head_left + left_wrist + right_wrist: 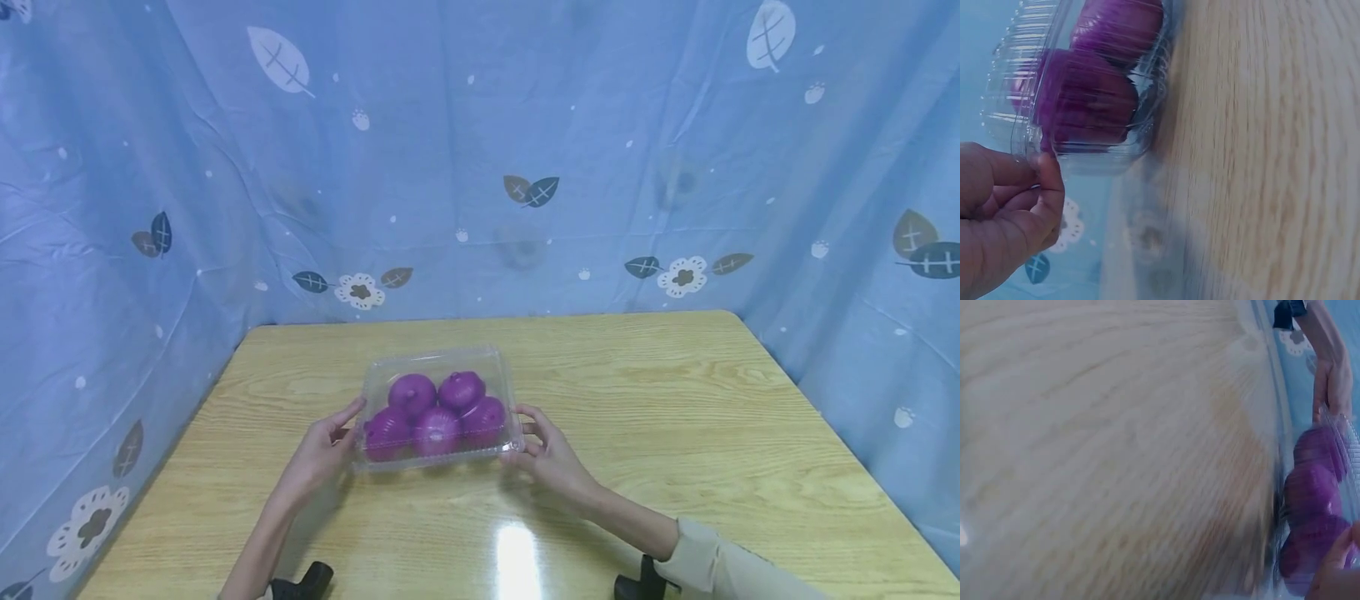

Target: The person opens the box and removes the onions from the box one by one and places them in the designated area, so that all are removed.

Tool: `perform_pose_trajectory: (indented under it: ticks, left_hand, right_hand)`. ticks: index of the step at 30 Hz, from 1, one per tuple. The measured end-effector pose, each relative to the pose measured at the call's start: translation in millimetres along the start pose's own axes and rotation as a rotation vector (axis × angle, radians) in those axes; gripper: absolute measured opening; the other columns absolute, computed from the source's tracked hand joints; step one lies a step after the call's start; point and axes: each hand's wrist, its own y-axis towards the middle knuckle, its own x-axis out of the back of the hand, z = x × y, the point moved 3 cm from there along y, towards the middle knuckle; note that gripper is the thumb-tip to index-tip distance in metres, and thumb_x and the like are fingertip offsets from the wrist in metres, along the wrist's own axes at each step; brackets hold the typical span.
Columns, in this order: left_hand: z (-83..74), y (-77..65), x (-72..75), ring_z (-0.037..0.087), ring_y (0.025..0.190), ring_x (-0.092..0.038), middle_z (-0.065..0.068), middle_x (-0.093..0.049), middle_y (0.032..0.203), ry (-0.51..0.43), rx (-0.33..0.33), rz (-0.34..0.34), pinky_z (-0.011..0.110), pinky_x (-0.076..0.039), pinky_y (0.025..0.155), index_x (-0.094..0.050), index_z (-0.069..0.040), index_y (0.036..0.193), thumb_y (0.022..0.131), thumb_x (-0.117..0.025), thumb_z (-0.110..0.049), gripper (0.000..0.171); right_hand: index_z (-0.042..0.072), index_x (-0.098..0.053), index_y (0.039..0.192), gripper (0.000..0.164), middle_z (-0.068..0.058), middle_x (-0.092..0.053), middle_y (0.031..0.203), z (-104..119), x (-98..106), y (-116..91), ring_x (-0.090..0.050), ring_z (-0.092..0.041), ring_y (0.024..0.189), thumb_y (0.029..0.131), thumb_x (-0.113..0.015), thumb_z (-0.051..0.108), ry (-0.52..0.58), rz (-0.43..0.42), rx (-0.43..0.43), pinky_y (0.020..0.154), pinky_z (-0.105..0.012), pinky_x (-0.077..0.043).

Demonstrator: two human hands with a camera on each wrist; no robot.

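A clear plastic clamshell box holds several shiny purple onions, seen through its walls. My left hand pinches the box's rim at its left end; the left wrist view shows the thumb and finger of that left hand meeting on the rim, next to a purple onion. At the opposite end, my right hand grips the right side, thumb at the near corner and fingers along the edge. The right wrist view catches only part of the right hand. The lid lies over the onions.
A wood-grain table lies under the box, with a bright light reflection near its front. Blue curtain with leaf and flower prints hangs behind it and along both sides. Dark wrist straps show at the lower edge.
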Motion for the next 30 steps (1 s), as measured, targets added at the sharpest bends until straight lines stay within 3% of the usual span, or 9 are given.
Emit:
perform_pose_trajectory:
  ticks: [4,8,13,16,18,21,23,26,30]
  left_hand:
    - [3.1,0.4,-0.4,0.016,0.093,-0.061,0.025,-0.043,0.142,-0.009,-0.001,-0.007,0.021,-0.05,0.063,-0.036,-0.002,0.146,0.099,-0.048,-0.004,0.049]
    - [13.3,-0.4,1.1,0.009,0.106,-0.06,0.017,-0.034,0.15,-0.159,0.082,-0.025,0.02,-0.049,0.089,-0.037,-0.008,0.147,0.098,-0.053,-0.011,0.052]
    - [23.2,-0.4,1.7,0.014,0.125,-0.047,0.014,-0.02,0.156,-0.316,0.098,-0.025,0.016,-0.046,0.091,-0.031,-0.004,0.148,0.097,-0.055,-0.01,0.056]
    - [23.1,-0.9,-2.4,0.029,0.139,-0.028,0.016,-0.021,0.156,-0.288,0.085,-0.02,0.032,-0.038,0.106,-0.029,-0.003,0.148,0.1,-0.051,-0.013,0.054]
    - [22.2,-2.1,-5.4,0.029,0.138,-0.03,0.016,-0.024,0.154,-0.255,0.093,-0.017,0.042,-0.031,0.111,-0.03,-0.005,0.148,0.101,-0.05,-0.018,0.053]
    - [22.6,-4.5,-7.6,0.023,0.127,-0.043,0.012,-0.042,0.142,-0.265,0.117,0.0,0.039,-0.038,0.107,-0.031,-0.009,0.148,0.102,-0.049,-0.024,0.052]
    - [24.4,-5.5,-6.8,0.013,0.106,-0.053,0.006,-0.053,0.127,-0.319,0.129,0.025,0.025,-0.047,0.092,-0.029,-0.012,0.149,0.102,-0.047,-0.023,0.052]
    - [26.5,-5.7,-5.5,0.004,0.084,-0.052,-0.002,-0.057,0.109,-0.412,0.113,0.084,0.016,-0.046,0.072,-0.021,-0.012,0.15,0.103,-0.045,-0.019,0.053]
    - [26.8,-3.2,-4.3,0.003,0.085,-0.053,-0.006,-0.056,0.109,-0.502,0.072,0.123,0.015,-0.048,0.074,-0.015,-0.005,0.151,0.102,-0.046,-0.015,0.058]
  right_hand:
    - [0.003,-0.036,0.141,0.063,-0.017,-0.06,0.106,-2,1,-1,-0.064,-0.03,0.093,0.084,-0.064,0.0,-0.012,-0.058,-0.038,0.084,-0.042,-0.053]
    - [0.0,-0.036,0.14,0.064,-0.013,-0.062,0.099,-3,3,-3,-0.064,-0.031,0.09,0.083,-0.064,0.001,-0.003,-0.062,-0.038,0.083,-0.041,-0.053]
    - [-0.004,-0.036,0.14,0.065,-0.015,-0.06,0.1,-2,3,-3,-0.065,-0.033,0.092,0.082,-0.064,-0.001,0.013,-0.054,-0.032,0.086,-0.044,-0.053]
    - [-0.004,-0.036,0.14,0.064,-0.015,-0.058,0.101,0,4,-3,-0.065,-0.034,0.095,0.082,-0.064,-0.002,0.023,-0.064,-0.042,0.088,-0.045,-0.053]
    - [-0.005,-0.035,0.141,0.065,-0.015,-0.058,0.102,1,4,-4,-0.065,-0.033,0.097,0.083,-0.063,-0.002,0.025,-0.072,-0.048,0.089,-0.044,-0.053]
    - [-0.005,-0.035,0.14,0.065,-0.014,-0.057,0.102,2,5,-5,-0.065,-0.033,0.097,0.082,-0.063,-0.002,0.023,-0.081,-0.055,0.089,-0.044,-0.052]
    - [-0.005,-0.035,0.14,0.065,-0.013,-0.058,0.101,2,4,-5,-0.065,-0.032,0.096,0.082,-0.064,-0.002,0.023,-0.085,-0.06,0.089,-0.044,-0.053]
    - [-0.005,-0.036,0.14,0.065,-0.013,-0.058,0.1,3,4,-4,-0.066,-0.031,0.094,0.081,-0.064,-0.003,0.018,-0.087,-0.062,0.088,-0.043,-0.053]
    - [-0.005,-0.036,0.14,0.065,-0.012,-0.057,0.099,4,4,-3,-0.066,-0.029,0.091,0.081,-0.063,-0.003,0.01,-0.089,-0.052,0.086,-0.042,-0.054]
